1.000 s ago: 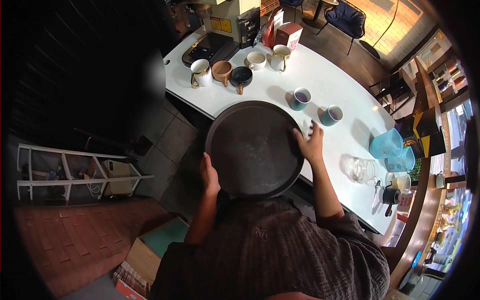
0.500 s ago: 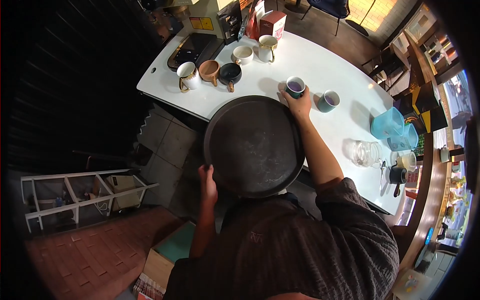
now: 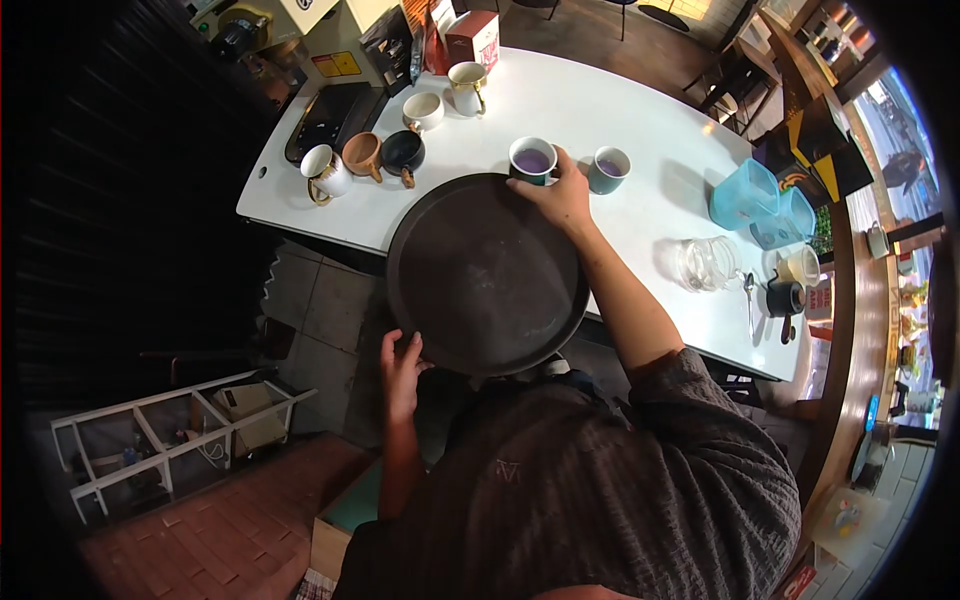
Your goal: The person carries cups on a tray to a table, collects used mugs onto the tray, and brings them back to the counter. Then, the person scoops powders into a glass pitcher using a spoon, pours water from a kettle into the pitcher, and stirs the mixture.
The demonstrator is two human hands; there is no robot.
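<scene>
A round dark tray [image 3: 485, 275] is in front of my body, overlapping the near edge of the white table. My left hand [image 3: 401, 378] is at the tray's lower left rim, fingers partly bent against it; some are hidden. Gripped in my right hand [image 3: 562, 197] is a dark green cup [image 3: 533, 158] with a pale inside and a purplish bottom. This cup is at the tray's far rim; whether it touches the tray I cannot tell. A similar green cup [image 3: 608, 170] stands on the table just right of my right hand.
On the white table [image 3: 640, 110], several mugs stand at the left, including a brown cup [image 3: 362, 154] and a black cup [image 3: 403, 156]. To the right are blue containers [image 3: 745, 194], a glass jar [image 3: 707, 264] and a spoon [image 3: 750, 305]. A white rack [image 3: 185, 440] is at lower left.
My right hand has brought the green cup nearer to the tray, over its far rim. My left hand's fingers have shifted at the rim. The whole view has moved slightly.
</scene>
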